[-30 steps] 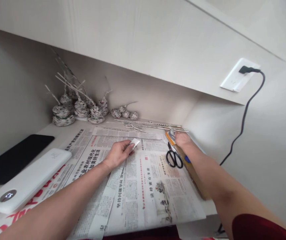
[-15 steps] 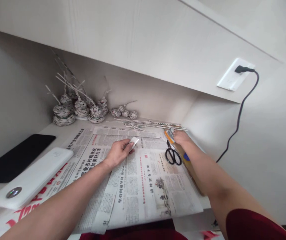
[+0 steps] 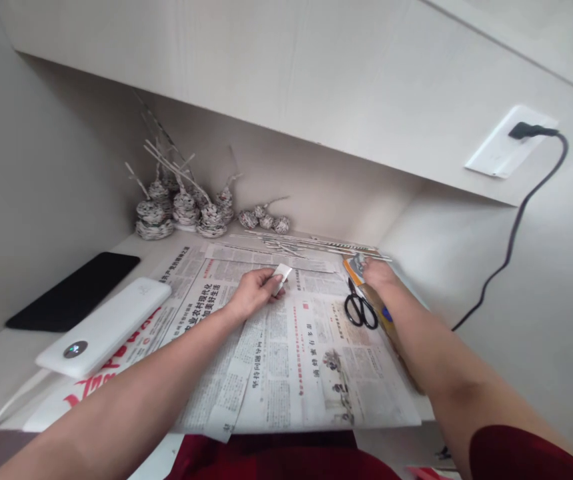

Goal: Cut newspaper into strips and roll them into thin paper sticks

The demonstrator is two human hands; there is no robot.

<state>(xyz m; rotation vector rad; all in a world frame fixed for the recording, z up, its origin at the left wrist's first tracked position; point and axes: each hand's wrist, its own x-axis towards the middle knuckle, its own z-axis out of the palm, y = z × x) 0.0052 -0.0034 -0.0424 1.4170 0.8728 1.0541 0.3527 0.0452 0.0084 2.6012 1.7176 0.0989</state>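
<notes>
Between the thumb and fingers of my left hand [image 3: 256,293] is a small flat white piece [image 3: 282,272], held over the newspaper [image 3: 286,360]. My right hand [image 3: 379,272] reaches to the back right of the desk, fingers closed at a small grey-and-orange packet [image 3: 352,267]. Whether the fingers grip the packet or something on it is too small to tell. Black-handled scissors [image 3: 361,311] lie just in front of that packet, blades pointing away from me. Beside them, under my right forearm, runs a brownish strip [image 3: 401,347] with a blue spot.
Thin rolled paper sticks [image 3: 316,245] lie along the back. Woven paper gourds [image 3: 153,220] and small woven balls [image 3: 281,225] stand at the back left. A white power bank [image 3: 111,323] and a black flat slab [image 3: 73,293] sit left. A black cable [image 3: 509,240] hangs right.
The camera view has shifted, so the whole scene sits further right. Both hands keep nearly the same places over the desk, the left one still holding the white piece.
</notes>
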